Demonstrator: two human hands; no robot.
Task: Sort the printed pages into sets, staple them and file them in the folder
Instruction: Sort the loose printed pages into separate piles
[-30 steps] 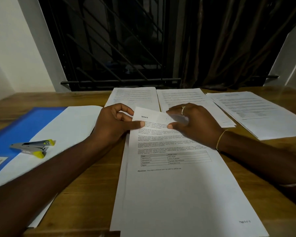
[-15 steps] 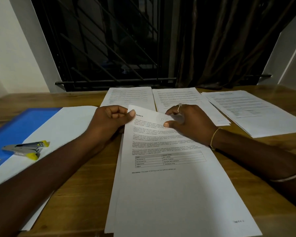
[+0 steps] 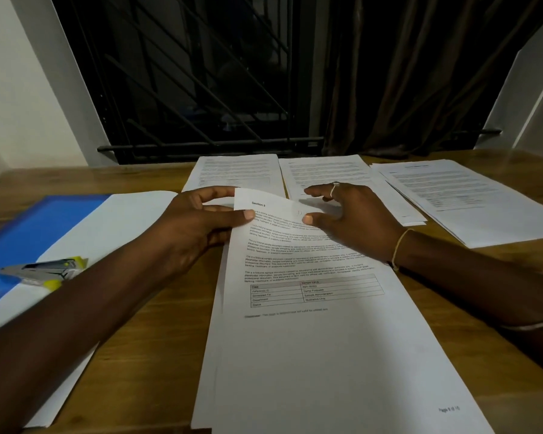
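Note:
A stack of printed pages (image 3: 320, 355) lies in front of me on the wooden table, its top sheet headed "Section 8" with a small table of text. My left hand (image 3: 195, 230) pinches the top left edge of that top page, thumb on top. My right hand (image 3: 351, 220) rests on the page's upper right part, thumb pressing down, fingers spread. Three more sets of pages lie at the back: left (image 3: 239, 172), middle (image 3: 329, 173) and right (image 3: 464, 195). An open blue folder (image 3: 35, 227) with a white sheet (image 3: 107, 233) lies at the left. A stapler (image 3: 44, 270) with yellow ends sits on it.
The wooden table (image 3: 157, 333) runs to a window with a dark metal grille (image 3: 185, 89) and a dark curtain (image 3: 420, 73) behind. White walls stand on both sides.
My left thumb has slid back onto the top page's left edge and my right fingers have spread wider over its upper right. The page's top edge has lifted slightly.

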